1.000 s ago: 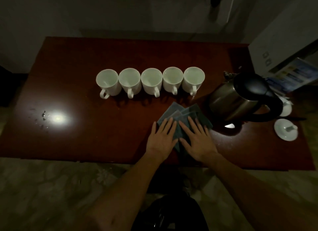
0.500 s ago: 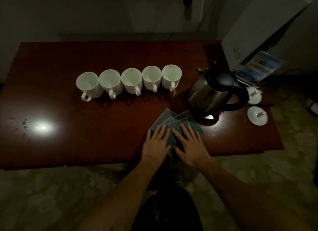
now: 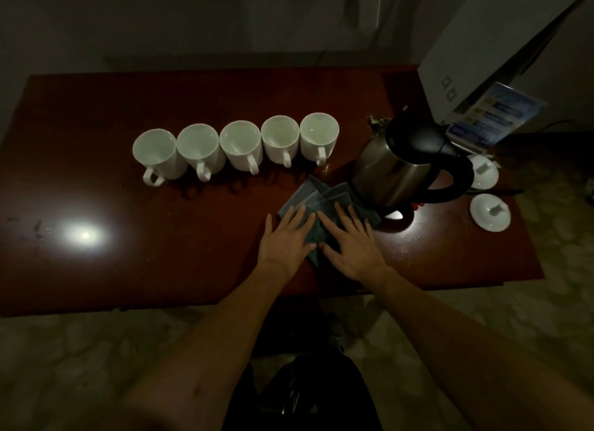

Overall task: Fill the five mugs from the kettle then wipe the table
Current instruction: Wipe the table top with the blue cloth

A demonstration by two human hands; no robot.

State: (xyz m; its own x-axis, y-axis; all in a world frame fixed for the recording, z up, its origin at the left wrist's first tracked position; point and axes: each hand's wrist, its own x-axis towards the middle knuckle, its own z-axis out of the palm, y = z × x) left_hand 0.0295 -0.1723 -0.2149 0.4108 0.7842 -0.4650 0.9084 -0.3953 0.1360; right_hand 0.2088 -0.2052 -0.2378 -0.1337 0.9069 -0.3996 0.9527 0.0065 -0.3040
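Both hands lie flat, palms down and fingers spread, on a folded grey-blue cloth (image 3: 324,202) near the front edge of the dark red wooden tabletop (image 3: 193,102). The left hand (image 3: 286,237) covers the cloth's 8 o'clock corner, the right hand (image 3: 353,244) its 4 o'clock side; the two thumbs nearly meet. Neither grip is clenched: the fingers are released and pressing on the fabric, not grasping it.

At 11 o'clock from the cloth stands a row of five white ceramic mugs (image 3: 239,144), rims touching or nearly so, handles turned toward the person. The dim light does not show whether they hold any liquid.

At 2 o'clock from the cloth, just beside it, stands a stainless steel kettle with a black lid and handle (image 3: 398,170), its handle pointing to 3 o'clock. At 3 o'clock from the kettle lie two small white round lids with knobs (image 3: 490,212).
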